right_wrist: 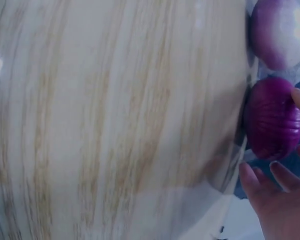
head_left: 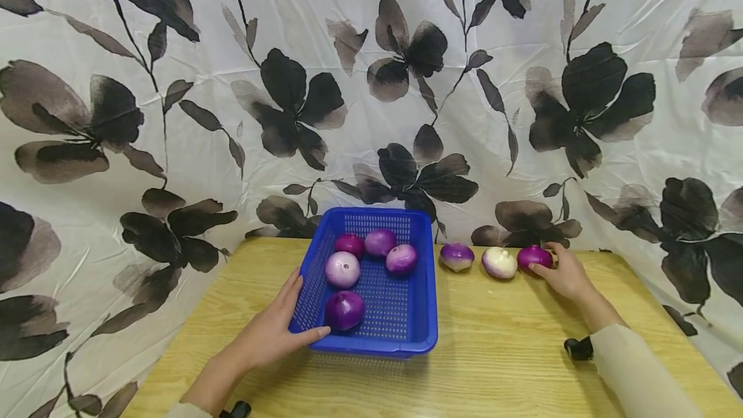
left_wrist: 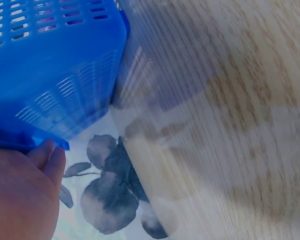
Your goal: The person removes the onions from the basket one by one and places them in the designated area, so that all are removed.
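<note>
my left hand clamped on slotted plastic basket, long axis away from me | right hand on glossy squat onion, row's right end, wider sideways, can't tell if it's gripped tbh

Left hand nearer, thumb splayed; right hand extended farther.

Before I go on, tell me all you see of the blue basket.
The blue basket is rectangular, open-topped and plastic-looking, with slotted walls, a perforated floor and a rim. It sits open side up on the wooden table; whether its base lies flat isn't clear. Five onions, purple to pale, lie inside along its left and far sides, leaving the near right floor bare. The left hand holds its near left corner, thumb at the near rim, fingers along the left side.
</note>
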`<state>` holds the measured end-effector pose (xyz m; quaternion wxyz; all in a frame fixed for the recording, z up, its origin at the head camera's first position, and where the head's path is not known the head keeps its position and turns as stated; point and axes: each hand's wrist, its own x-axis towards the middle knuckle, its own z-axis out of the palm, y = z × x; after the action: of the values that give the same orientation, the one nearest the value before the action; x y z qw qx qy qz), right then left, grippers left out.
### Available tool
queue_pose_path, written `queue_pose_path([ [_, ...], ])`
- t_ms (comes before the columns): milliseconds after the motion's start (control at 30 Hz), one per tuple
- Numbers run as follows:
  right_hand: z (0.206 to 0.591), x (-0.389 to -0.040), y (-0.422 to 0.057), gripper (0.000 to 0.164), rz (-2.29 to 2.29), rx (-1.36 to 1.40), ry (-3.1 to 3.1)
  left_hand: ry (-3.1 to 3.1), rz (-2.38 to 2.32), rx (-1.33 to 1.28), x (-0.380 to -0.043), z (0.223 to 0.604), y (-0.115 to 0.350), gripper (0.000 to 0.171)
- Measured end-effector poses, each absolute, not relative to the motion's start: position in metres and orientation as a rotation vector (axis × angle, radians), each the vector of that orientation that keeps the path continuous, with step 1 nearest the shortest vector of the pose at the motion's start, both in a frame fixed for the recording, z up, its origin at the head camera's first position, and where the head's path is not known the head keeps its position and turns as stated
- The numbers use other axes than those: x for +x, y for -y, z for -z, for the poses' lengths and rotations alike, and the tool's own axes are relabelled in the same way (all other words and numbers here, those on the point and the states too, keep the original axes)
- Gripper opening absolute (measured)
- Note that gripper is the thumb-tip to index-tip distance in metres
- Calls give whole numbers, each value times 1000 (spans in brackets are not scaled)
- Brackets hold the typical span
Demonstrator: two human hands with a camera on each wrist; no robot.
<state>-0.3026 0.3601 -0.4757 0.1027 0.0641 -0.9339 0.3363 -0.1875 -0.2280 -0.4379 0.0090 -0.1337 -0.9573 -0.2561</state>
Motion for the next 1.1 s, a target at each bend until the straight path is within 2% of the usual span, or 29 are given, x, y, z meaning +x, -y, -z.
queue_pose_path([
  [267,464,-295,-348,69,-1002,196,2677,2980,825,-419,-190,439,230,119],
  [533,441,-267,-317,65,-1032,311,2632,2997,813,-427,-187,438,229,119],
  [1100,417,-239,-227,66,-1072,737,2574,2995,822,-431,-187,436,228,119],
])
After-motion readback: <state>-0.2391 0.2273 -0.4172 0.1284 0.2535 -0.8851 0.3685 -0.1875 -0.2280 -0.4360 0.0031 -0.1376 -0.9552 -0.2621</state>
